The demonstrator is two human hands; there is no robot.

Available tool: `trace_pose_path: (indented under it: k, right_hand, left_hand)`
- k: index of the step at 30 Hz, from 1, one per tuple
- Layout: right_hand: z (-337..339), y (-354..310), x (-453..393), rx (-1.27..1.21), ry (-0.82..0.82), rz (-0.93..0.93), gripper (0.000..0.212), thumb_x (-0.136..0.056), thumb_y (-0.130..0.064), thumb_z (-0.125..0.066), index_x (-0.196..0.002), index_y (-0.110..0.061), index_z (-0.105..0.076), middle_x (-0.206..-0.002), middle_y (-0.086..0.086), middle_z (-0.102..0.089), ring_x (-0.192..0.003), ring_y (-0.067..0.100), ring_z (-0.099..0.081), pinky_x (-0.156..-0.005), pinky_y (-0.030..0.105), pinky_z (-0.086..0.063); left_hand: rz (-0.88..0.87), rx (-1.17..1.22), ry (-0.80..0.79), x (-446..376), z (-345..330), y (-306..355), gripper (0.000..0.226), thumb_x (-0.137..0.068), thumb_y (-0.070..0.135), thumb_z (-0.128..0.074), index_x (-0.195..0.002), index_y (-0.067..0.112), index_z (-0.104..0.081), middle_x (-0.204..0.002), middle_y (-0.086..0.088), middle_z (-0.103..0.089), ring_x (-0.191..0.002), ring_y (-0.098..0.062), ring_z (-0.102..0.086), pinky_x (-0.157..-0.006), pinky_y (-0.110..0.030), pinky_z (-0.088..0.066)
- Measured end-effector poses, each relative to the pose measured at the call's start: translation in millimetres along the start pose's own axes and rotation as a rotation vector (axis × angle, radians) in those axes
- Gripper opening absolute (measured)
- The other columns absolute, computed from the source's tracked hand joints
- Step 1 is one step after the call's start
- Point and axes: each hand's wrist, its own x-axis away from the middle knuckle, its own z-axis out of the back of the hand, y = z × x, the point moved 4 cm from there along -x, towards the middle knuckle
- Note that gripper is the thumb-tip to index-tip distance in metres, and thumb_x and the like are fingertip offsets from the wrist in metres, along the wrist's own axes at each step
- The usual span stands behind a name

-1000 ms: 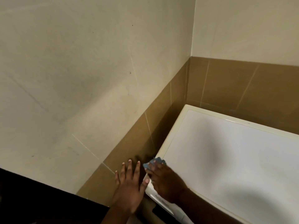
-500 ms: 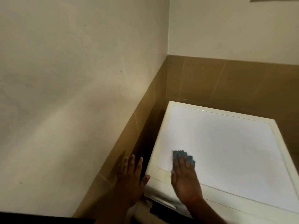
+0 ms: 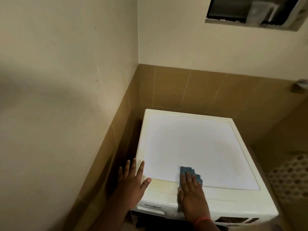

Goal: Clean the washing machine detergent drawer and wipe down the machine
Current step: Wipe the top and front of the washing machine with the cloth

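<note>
Blue cloth lies flat under the right hand, whose straight fingers press it onto the front strip of the white washing machine; most of the cloth is covered by the palm, with only its ragged far edge and a sliver along the thumb side showing. An orange band at that wrist is partly cut off by the lower edge of the view. The left hand rests open with fingers spread on the machine's front left corner, holding nothing. Below it a front panel reading "Whirlpool" shows; whether this is the detergent drawer cannot be told, and the machine's front is otherwise out of sight. The lid stretches back to a brown tiled wall. At right a perforated basket is blurred and cropped. High up, a window is cut by the frame's top.
</note>
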Motion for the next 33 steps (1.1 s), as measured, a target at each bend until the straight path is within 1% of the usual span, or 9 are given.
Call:
trace_pose_path:
  k: [4,6,9,14,20,23,26,30,33]
  right_hand:
    - [-0.1,-10.5,19.7,0.043,-0.155,0.229,0.059,-0.102,-0.042,-0.01,-0.147,-0.017,-0.038,-0.153,0.007,-0.039,-0.139,0.025,-0.033,-0.114,0.036,-0.011]
    - [7.9,12.4,15.8,0.071,-0.14,0.252,0.06,-0.102,-0.043,-0.009,-0.148,-0.018,-0.038,-0.153,0.004,-0.039,-0.139,0.022,-0.034,-0.114,0.032,-0.012]
    - [6.9,32.6,12.4,0.087,-0.131,0.201,0.062,-0.102,-0.045,-0.007,-0.15,-0.017,-0.034,-0.155,0.005,-0.034,-0.14,0.027,-0.037,-0.113,0.037,-0.022]
    - [2.6,30.9,11.0,0.09,-0.211,0.346,0.059,-0.102,-0.044,-0.016,-0.146,-0.015,-0.042,-0.152,0.008,-0.04,-0.134,0.031,-0.045,-0.106,0.043,-0.041]
    - [10.4,56.4,2.6,0.134,-0.245,0.673,0.058,-0.101,-0.049,-0.022,-0.146,-0.017,-0.039,-0.151,0.007,-0.039,-0.136,0.028,-0.043,-0.108,0.036,-0.025]
    - [11.7,67.4,-6.7,0.128,-0.269,0.821,0.062,-0.093,-0.05,-0.036,-0.144,-0.016,-0.042,-0.151,0.009,-0.041,-0.132,0.031,-0.047,-0.108,0.039,-0.041]
    - [14.8,72.7,-10.5,0.169,-0.285,0.918,0.062,-0.091,-0.049,-0.036,-0.142,-0.014,-0.046,-0.149,0.013,-0.043,-0.131,0.033,-0.048,-0.099,0.042,-0.049]
    - [11.2,65.6,-13.5,0.196,-0.25,1.081,0.065,-0.095,-0.048,-0.034,-0.149,-0.012,-0.034,-0.156,0.015,-0.03,-0.141,0.035,-0.03,-0.11,0.048,-0.032]
    - [5.4,42.1,-16.7,0.178,-0.273,1.134,0.064,-0.096,-0.045,-0.035,-0.15,-0.011,-0.031,-0.156,0.016,-0.026,-0.143,0.037,-0.024,-0.112,0.051,-0.028]
  left_hand:
    - [-0.024,0.001,0.044,2.4,11.6,-1.0,0.097,-0.074,0.076,0.026,-0.154,0.03,-0.004,-0.163,-0.006,-0.007,-0.15,-0.032,-0.003,-0.118,-0.054,-0.004]
    - [-0.003,0.02,0.076,4.7,18.4,-4.9,0.098,-0.076,0.076,0.024,-0.155,0.029,-0.009,-0.163,-0.008,-0.01,-0.15,-0.033,-0.006,-0.118,-0.055,-0.008]
    - [0.06,0.034,0.098,8.8,26.2,-12.9,0.095,-0.079,0.076,0.018,-0.155,0.027,-0.013,-0.162,-0.01,-0.014,-0.149,-0.034,-0.011,-0.117,-0.057,-0.012]
    - [0.169,0.023,0.114,15.2,33.3,-2.4,0.1,-0.069,0.076,0.03,-0.154,0.029,0.006,-0.163,-0.009,0.003,-0.15,-0.031,0.005,-0.118,-0.053,0.001]
    - [0.343,0.063,0.14,33.7,18.5,18.3,0.1,-0.071,0.077,0.026,-0.155,0.029,0.003,-0.163,-0.009,-0.001,-0.15,-0.032,0.002,-0.119,-0.053,-0.002]
    - [0.444,0.125,0.141,46.1,4.6,31.6,0.099,-0.071,0.079,0.022,-0.154,0.029,0.004,-0.163,-0.009,0.002,-0.149,-0.031,0.005,-0.118,-0.053,0.0]
    - [0.549,0.189,0.132,62.2,-9.2,50.5,0.088,-0.081,0.077,0.006,-0.155,0.027,0.003,-0.163,-0.01,0.005,-0.149,-0.031,0.006,-0.118,-0.055,0.001]
    - [0.676,0.229,0.135,88.4,-25.2,70.8,0.071,-0.095,0.062,-0.014,-0.155,0.027,0.002,-0.163,-0.008,0.004,-0.149,-0.03,0.007,-0.119,-0.056,0.0]
    - [0.743,0.294,0.145,109.7,-39.3,82.3,0.07,-0.095,0.063,-0.014,-0.154,0.029,0.003,-0.163,-0.007,0.005,-0.149,-0.029,0.008,-0.119,-0.056,0.002]
